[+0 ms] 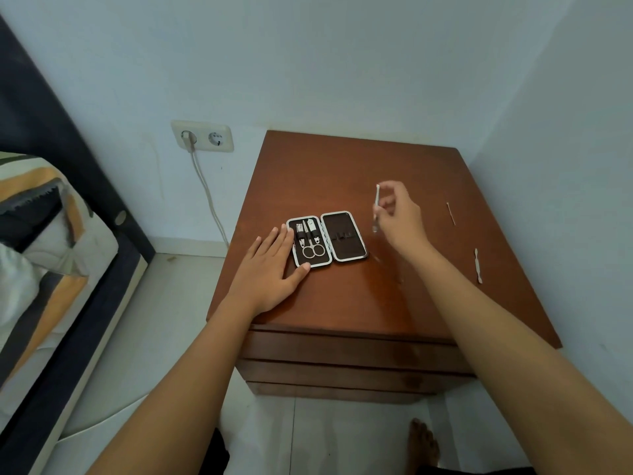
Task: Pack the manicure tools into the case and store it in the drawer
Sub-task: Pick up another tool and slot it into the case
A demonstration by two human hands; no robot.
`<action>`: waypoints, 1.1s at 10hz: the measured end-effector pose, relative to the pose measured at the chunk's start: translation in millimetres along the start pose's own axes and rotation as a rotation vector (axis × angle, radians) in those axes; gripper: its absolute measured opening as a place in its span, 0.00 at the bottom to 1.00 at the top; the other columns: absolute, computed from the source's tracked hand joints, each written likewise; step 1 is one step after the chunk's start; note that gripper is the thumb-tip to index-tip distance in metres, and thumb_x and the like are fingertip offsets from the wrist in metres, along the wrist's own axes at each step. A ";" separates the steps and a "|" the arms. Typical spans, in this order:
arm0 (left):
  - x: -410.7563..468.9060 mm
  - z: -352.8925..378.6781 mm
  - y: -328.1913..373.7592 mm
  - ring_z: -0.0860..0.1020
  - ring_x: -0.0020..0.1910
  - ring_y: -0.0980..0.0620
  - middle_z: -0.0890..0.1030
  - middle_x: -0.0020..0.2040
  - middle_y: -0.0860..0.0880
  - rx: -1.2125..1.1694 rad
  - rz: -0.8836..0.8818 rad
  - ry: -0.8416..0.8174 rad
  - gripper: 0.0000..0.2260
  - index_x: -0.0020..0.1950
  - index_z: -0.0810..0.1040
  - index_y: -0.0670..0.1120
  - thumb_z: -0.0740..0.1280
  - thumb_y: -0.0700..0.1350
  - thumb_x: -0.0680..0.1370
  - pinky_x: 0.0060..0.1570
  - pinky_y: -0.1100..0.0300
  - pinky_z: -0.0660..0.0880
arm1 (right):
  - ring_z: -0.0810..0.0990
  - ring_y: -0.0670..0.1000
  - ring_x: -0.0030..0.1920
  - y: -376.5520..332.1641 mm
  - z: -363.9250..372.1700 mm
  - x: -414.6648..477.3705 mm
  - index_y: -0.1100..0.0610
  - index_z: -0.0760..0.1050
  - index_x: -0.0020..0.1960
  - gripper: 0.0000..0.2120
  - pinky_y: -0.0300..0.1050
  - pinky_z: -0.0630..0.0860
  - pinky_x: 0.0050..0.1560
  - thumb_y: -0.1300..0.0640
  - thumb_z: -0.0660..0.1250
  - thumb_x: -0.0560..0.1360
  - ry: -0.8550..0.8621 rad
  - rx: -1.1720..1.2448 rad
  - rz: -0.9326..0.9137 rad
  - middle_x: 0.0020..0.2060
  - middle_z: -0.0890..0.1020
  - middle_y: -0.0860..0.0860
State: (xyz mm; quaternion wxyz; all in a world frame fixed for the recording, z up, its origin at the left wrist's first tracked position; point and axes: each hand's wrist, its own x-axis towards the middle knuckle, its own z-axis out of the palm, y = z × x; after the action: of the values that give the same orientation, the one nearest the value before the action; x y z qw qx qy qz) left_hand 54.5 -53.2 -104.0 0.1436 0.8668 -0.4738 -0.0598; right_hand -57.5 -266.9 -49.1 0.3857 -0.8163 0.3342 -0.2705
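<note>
- Your left hand (270, 265) lies flat, fingers spread, on the nightstand (342, 166), touching the left edge of the open case (327, 238).
- Your right hand (399, 214) pinches a thin metal tool (376, 204) above the top, right of the case.
- Scissors (312, 246) sit in the case's left half.
- A slim stick (451, 213) and a pusher (478, 266) lie well right.

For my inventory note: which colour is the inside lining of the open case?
Dark brown, with a silver-white rim; the head view shows the case best.
</note>
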 end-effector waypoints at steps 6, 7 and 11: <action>-0.6 -0.1 1.1 0.43 0.76 0.56 0.47 0.78 0.51 -0.016 0.002 0.017 0.35 0.77 0.44 0.49 0.45 0.65 0.74 0.72 0.59 0.38 | 0.79 0.54 0.43 -17.1 36.6 22.6 0.52 0.69 0.55 0.16 0.53 0.81 0.50 0.67 0.67 0.72 -0.305 0.025 -0.008 0.41 0.76 0.54; -1.0 0.2 1.5 0.44 0.76 0.56 0.48 0.78 0.51 -0.017 0.003 0.024 0.35 0.77 0.44 0.49 0.45 0.65 0.74 0.72 0.59 0.39 | 0.80 0.54 0.42 -18.2 29.3 28.7 0.53 0.65 0.53 0.16 0.44 0.82 0.44 0.67 0.67 0.72 -0.366 -0.009 0.016 0.45 0.75 0.57; -1.0 -0.7 1.8 0.44 0.76 0.56 0.48 0.78 0.51 -0.022 0.000 0.029 0.35 0.77 0.45 0.49 0.45 0.65 0.74 0.72 0.59 0.39 | 0.78 0.52 0.43 -20.4 26.5 34.6 0.53 0.67 0.55 0.17 0.49 0.76 0.50 0.66 0.66 0.71 -0.520 -0.117 0.003 0.43 0.79 0.53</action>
State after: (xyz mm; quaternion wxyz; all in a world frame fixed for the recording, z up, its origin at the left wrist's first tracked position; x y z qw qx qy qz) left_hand 52.7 -53.1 -102.8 0.1601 0.8659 -0.4711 -0.0525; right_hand -10.3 -271.3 -41.0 0.4112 -0.8788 0.2402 -0.0310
